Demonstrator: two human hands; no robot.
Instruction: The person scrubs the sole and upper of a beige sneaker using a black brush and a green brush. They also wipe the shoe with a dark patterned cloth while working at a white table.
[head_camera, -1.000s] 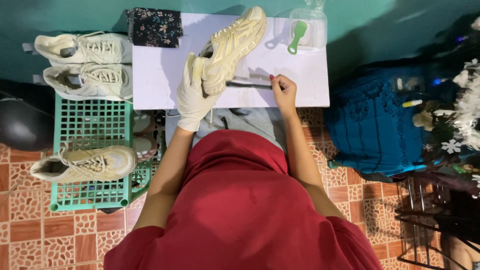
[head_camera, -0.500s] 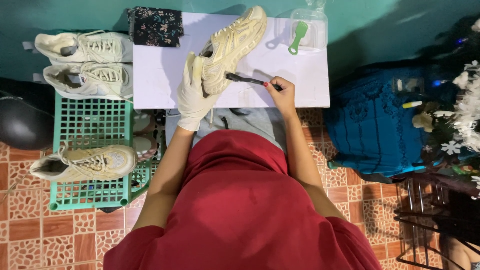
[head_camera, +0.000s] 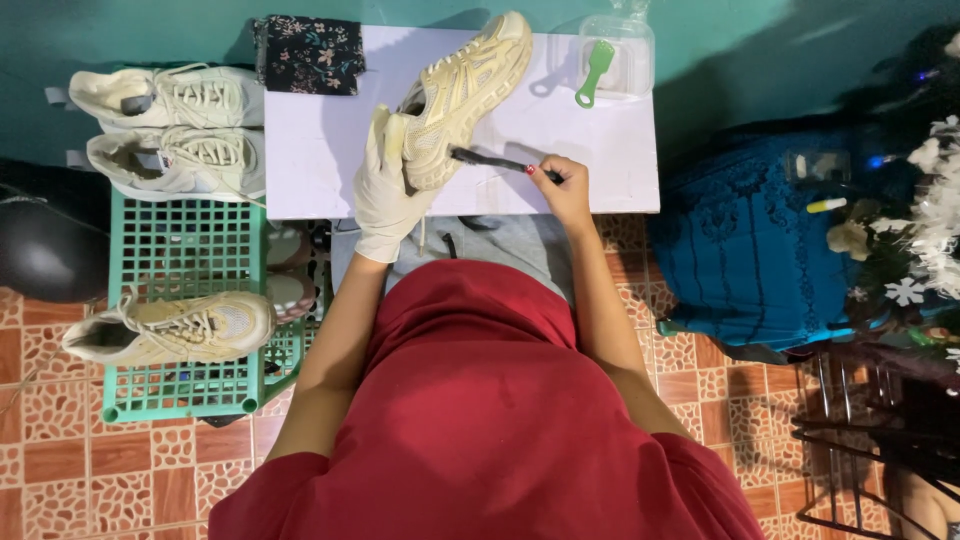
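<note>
Gripping the heel of a cream sneaker (head_camera: 465, 95), the gloved left hand (head_camera: 385, 190) has its fingers wrapped around the back of the shoe, which lies on the white table (head_camera: 320, 150) at a slant, toe towards the far edge. The sneaker has a ribbed, wavy moulded upper and a thick pale sole. The bare right hand (head_camera: 565, 185) has its fingers closed on a thin dark brush (head_camera: 495, 160), whose tip touches the side of the shoe near the heel.

The table is a smooth white rectangle set against a teal wall. On its far left corner lies a dark floral cloth (head_camera: 310, 55); at the far right stands a clear plastic tub (head_camera: 618, 55) with a green brush (head_camera: 595, 70) resting on it. Left of the table, a pair of off-white lace-up sneakers (head_camera: 170, 130) sits side by side, and a further cream sneaker (head_camera: 170, 328) lies on a green plastic lattice crate (head_camera: 185, 260). The floor is terracotta tile with a pebble pattern. To the right is a blue textured bag (head_camera: 745, 250). The person wears a red top.
</note>
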